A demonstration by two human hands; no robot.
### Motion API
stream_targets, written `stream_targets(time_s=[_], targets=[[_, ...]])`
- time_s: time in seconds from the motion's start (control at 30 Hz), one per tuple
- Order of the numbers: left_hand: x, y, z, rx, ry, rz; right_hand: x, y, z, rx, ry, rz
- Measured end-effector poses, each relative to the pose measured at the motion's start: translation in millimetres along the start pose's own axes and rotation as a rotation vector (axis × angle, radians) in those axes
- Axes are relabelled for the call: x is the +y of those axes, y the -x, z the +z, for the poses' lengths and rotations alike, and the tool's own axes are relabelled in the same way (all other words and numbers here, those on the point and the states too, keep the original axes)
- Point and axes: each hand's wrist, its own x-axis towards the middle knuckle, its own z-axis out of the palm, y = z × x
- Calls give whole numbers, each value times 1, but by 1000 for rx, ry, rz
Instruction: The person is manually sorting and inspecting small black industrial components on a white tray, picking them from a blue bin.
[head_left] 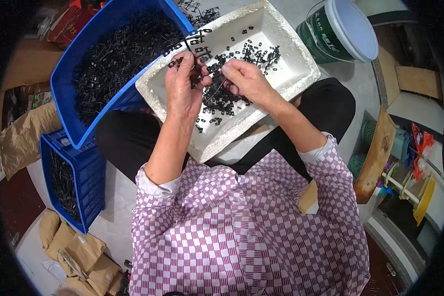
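My left hand (183, 86) is closed on a black plastic sprue (200, 43), a branching frame with small parts along its arms, which sticks up past the fingers. Close beside it, my right hand (246, 81) pinches at the sprue's lower end; its fingertips partly hide what they grip. Both hands are over a white foam box (286, 81) resting across my lap. Inside the box lie many small black plastic pieces (261, 54), thickest beneath my hands.
At the left, a large blue crate (64, 79) is heaped with black sprues (128, 59). Below it sits a smaller blue crate (91, 172) with more. A green-and-white bucket (325, 34) stands at the upper right. Brown paper packages (84, 256) lie lower left; a wooden board (375, 158) leans right.
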Motion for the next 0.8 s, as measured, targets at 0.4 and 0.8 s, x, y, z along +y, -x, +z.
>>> stream_targets(time_s=[0.4,0.8], targets=[[7,-3,-3,22,51,62,2,-3,-13,361,-605,186],[8,-6,-4,54,47,93,0,4,4,-49,63,56]])
